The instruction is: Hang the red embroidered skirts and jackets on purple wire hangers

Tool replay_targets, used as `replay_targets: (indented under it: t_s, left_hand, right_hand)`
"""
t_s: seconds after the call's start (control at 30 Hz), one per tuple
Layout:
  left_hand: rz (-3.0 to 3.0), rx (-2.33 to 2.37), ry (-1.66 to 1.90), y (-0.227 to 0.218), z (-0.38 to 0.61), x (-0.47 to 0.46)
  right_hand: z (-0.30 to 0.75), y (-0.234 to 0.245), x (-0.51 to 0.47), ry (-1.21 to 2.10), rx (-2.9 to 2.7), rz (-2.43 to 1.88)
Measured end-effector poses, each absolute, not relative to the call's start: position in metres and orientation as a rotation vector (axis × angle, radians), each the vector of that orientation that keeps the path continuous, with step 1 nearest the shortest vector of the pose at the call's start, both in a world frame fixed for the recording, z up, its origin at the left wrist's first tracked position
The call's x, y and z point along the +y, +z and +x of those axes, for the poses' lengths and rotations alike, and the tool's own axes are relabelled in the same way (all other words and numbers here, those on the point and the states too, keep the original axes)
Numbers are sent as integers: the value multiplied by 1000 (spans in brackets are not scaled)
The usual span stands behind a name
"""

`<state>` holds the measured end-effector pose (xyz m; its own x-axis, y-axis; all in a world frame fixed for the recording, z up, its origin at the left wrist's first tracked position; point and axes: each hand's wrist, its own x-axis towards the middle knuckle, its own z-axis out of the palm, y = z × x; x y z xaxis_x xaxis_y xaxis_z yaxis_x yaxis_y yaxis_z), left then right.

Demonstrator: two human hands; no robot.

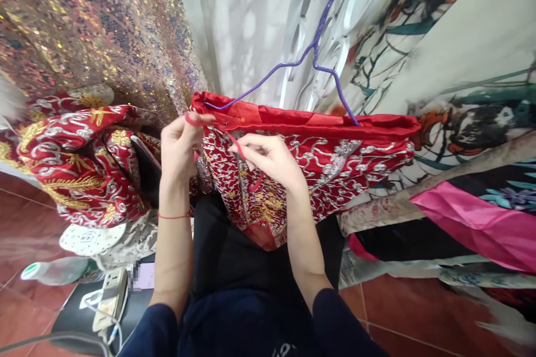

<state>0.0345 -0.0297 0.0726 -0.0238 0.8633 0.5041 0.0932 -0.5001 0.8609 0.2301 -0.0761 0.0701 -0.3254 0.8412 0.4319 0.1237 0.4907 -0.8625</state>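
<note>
A red embroidered skirt with silver and gold patterns hangs in front of me from a purple hanger, whose arms reach inside the waistband. My left hand is closed at the left end of the waistband, with a thin red ribbon looped over its fingers. Close by on the right, my right hand pinches the same ribbon between thumb and fingers. Between the hands the ribbon runs across the front of the skirt, and a loose tail dangles below my right hand.
Sequined fabric hangs at the left, above a heap of red and gold embroidered cloth. A plastic bottle and a power strip are lower left. Painted fabric and a pink cloth occupy the right.
</note>
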Motion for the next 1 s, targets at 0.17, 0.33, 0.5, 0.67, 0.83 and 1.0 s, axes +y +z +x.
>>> replay_targets:
  t_s: [0.17, 0.33, 0.5, 0.67, 0.83, 1.0]
  left_hand:
    - [1734, 825, 1121, 84, 32, -46]
    - [1778, 866, 1038, 89, 29, -56]
    - [1697, 834, 964, 92, 30, -58]
    - [1677, 841, 965, 88, 34, -56]
    - [1700, 808, 964, 83, 32, -51]
    - [1658, 866, 1022, 73, 34, -44]
  right_hand:
    - [223, 68, -72, 834, -1588, -700]
    - [216, 68, -72, 490, -1765, -661]
    - [216, 68, -73, 408, -1750, -606]
    - [216, 63, -70, 413, -1693, -648]
    - [220, 67, -73, 274, -1898, -789]
    - [216, 80, -80, 136, -2008, -1156]
